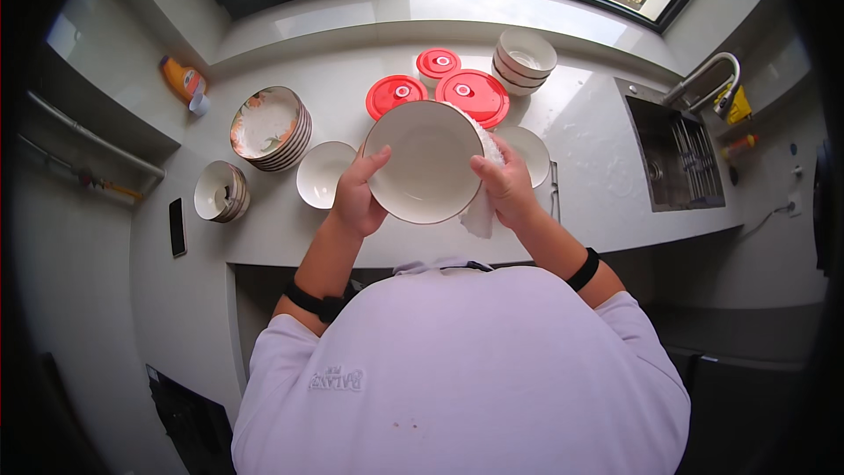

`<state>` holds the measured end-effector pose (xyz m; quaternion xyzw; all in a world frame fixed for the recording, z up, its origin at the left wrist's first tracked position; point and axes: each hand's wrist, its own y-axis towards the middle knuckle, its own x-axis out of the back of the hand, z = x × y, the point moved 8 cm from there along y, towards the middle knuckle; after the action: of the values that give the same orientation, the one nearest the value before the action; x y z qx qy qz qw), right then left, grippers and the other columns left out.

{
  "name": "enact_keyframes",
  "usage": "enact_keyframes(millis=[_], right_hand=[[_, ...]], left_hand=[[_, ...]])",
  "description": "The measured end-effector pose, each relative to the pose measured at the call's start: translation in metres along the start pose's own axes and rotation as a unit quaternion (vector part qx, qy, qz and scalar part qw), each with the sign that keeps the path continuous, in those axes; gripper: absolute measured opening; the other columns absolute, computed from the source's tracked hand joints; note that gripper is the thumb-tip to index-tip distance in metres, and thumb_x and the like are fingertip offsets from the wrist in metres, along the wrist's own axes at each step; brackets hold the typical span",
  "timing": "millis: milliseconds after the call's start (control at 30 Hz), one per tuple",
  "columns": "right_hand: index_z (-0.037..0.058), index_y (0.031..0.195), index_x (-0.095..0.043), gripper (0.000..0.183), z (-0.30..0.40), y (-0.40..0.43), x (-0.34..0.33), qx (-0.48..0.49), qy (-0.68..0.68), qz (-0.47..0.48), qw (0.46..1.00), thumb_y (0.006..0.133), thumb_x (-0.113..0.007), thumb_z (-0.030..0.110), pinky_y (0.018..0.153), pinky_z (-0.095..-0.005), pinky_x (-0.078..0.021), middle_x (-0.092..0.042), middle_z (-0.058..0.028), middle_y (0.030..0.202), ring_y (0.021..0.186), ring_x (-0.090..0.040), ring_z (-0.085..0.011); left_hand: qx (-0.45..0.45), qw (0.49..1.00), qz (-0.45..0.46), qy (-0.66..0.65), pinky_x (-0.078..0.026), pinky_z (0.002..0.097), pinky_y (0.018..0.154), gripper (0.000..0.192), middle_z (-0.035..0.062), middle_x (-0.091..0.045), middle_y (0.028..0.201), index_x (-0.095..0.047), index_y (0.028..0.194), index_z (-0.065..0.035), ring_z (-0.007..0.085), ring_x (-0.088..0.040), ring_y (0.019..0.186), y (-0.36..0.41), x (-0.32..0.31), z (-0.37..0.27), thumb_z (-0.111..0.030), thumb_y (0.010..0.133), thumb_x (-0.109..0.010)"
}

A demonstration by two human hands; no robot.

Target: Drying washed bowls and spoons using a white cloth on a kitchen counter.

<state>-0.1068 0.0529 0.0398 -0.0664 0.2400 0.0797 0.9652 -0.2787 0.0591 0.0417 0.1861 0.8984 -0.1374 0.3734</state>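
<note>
A large white bowl with a thin dark rim is held up between both hands, its inside facing me. My left hand grips its left edge, the thumb over the rim. My right hand grips the right edge, with a white cloth between hand and bowl, hanging down below. Behind the left hand a white bowl rests on the counter. Another white dish lies behind the right hand, partly hidden. Containers with red lids, several in all, stand just beyond the held bowl.
On the left are stacked floral plates, small stacked bowls, a smartphone and an orange bottle. Stacked bowls stand near the windowsill. Metal utensils lie right of the dish. A sink with a faucet is at right.
</note>
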Motion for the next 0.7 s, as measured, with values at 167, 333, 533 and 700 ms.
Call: enact_keyframes(millis=[167,333,533,700], right_hand=[[0.0020,0.122,-0.047,0.051,0.061,-0.025,0.002,0.339,-0.291,-0.120,0.887,0.083,-0.071,0.024,0.074,-0.0278,-0.0515,-0.063,-0.0074,0.095,0.081,-0.063,-0.0167],[0.0002,0.124,-0.041,0.055,0.043,-0.016,-0.075,0.331,-0.543,-0.029,0.772,0.089,-0.057,0.041,0.093,-0.0441,-0.0402,-0.044,-0.0228,0.121,0.111,-0.045,-0.0397],[-0.0004,0.117,-0.045,0.037,-0.005,0.015,-0.082,0.269,-0.490,0.074,0.826,0.088,-0.050,0.022,0.089,-0.0456,-0.0400,-0.048,-0.0254,0.114,0.104,-0.047,-0.0412],[0.0026,0.112,-0.047,0.032,-0.015,0.016,-0.091,0.117,-0.392,0.198,0.891,0.085,-0.049,0.020,0.083,-0.0417,-0.0443,-0.054,-0.0201,0.104,0.093,-0.055,-0.0353]], left_hand=[[-0.094,0.989,-0.105,0.049,-0.045,0.0340,0.096,0.047,0.0116,-0.051,0.126,-0.034,0.136,-0.0022,0.0206,-0.053,0.113,-0.002,0.008,-0.010,-0.016,0.093,-0.049],[-0.193,0.970,-0.099,0.114,-0.038,0.0319,0.102,0.049,0.0109,-0.046,0.131,-0.034,0.137,-0.0022,0.0185,-0.046,0.120,-0.004,-0.001,-0.016,-0.021,0.095,-0.052],[-0.290,0.902,-0.064,0.313,-0.033,0.0307,0.104,0.048,0.0114,-0.045,0.133,-0.038,0.136,-0.0004,0.0176,-0.044,0.120,-0.006,-0.010,-0.013,-0.019,0.095,-0.054],[-0.257,0.930,-0.069,0.253,-0.035,0.0307,0.103,0.046,0.0118,-0.048,0.129,-0.040,0.135,0.0000,0.0178,-0.045,0.119,-0.003,0.002,-0.009,-0.021,0.096,-0.053]])
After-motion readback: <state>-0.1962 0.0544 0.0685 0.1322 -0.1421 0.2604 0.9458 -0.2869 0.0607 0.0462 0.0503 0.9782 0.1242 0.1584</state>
